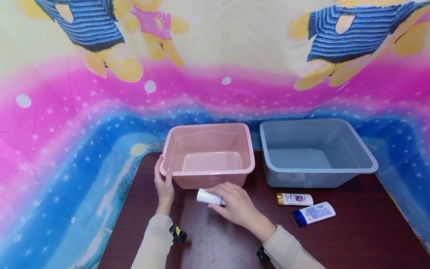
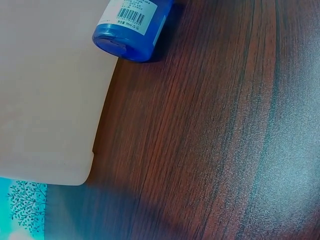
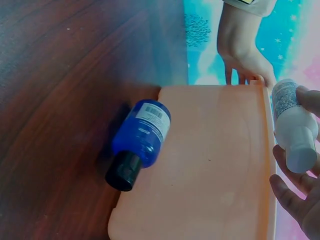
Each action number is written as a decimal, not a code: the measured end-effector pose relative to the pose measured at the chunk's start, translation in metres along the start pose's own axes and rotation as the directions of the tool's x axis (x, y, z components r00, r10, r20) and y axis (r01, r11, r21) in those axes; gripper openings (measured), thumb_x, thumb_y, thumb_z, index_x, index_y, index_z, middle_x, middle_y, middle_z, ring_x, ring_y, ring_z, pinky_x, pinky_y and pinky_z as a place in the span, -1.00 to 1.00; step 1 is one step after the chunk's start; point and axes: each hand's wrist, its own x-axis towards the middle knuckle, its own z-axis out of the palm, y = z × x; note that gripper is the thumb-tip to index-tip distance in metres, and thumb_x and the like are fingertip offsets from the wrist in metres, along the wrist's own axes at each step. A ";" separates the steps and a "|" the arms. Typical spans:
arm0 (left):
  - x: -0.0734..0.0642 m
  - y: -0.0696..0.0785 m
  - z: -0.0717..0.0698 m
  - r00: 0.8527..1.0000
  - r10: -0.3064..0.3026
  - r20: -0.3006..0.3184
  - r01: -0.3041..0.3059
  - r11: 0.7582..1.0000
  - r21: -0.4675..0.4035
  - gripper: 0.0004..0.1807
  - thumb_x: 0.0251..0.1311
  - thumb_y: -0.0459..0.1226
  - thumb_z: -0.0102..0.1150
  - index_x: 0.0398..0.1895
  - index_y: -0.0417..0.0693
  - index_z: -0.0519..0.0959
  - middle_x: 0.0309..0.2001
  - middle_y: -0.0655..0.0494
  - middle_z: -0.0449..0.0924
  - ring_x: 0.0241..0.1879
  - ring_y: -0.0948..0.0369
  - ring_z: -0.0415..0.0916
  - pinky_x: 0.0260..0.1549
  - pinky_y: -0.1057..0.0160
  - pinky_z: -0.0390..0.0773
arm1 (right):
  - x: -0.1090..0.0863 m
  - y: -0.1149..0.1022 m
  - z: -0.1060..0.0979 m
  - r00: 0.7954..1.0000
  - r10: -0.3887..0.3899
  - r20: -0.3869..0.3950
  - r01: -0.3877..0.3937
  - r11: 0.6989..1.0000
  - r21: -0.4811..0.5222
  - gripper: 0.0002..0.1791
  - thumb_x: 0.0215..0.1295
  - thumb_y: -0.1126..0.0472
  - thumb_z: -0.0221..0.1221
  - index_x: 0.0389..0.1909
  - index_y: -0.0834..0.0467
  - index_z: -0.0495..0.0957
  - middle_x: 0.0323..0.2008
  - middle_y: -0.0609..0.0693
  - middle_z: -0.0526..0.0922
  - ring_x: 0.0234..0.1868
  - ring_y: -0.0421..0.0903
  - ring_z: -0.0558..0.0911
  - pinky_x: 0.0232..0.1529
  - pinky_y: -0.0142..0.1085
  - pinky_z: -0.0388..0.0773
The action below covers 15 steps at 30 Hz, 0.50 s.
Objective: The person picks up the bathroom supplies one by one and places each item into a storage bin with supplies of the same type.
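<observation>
My right hand (image 1: 235, 205) holds a small white bottle (image 1: 205, 196) by its body, in front of the pink basin (image 1: 209, 180). In the right wrist view the white bottle (image 3: 292, 122) is up near the basin's rim, with fingers and thumb around it. My left hand (image 1: 164, 190) grips the basin's front left corner, thumb at the front and fingers along the side. A blue bottle (image 3: 142, 130) with a black cap lies on the table against the basin's outer wall. In the head view my right hand and the white bottle seem to hide it.
To the right stands a grey-blue basin (image 1: 302, 180). In front of it lie a white bottle with a gold cap (image 1: 295, 199) and a white bottle with a dark blue cap (image 1: 317, 213). A patterned cloth (image 1: 215, 89) hangs behind the dark wooden table (image 1: 208, 243).
</observation>
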 end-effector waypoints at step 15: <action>0.000 -0.001 0.001 1.000 0.012 -0.010 -0.013 1.000 -0.012 -0.45 0.34 -0.48 0.01 0.40 -0.38 0.25 0.42 -0.23 0.26 0.41 -0.05 0.17 0.30 0.36 0.17 | 0.017 0.000 -0.018 0.998 0.051 0.025 -0.051 0.998 0.039 -0.53 0.13 0.02 0.44 0.09 -0.04 0.64 -0.06 -0.15 0.68 -0.14 -0.19 0.57 -0.12 -0.27 0.54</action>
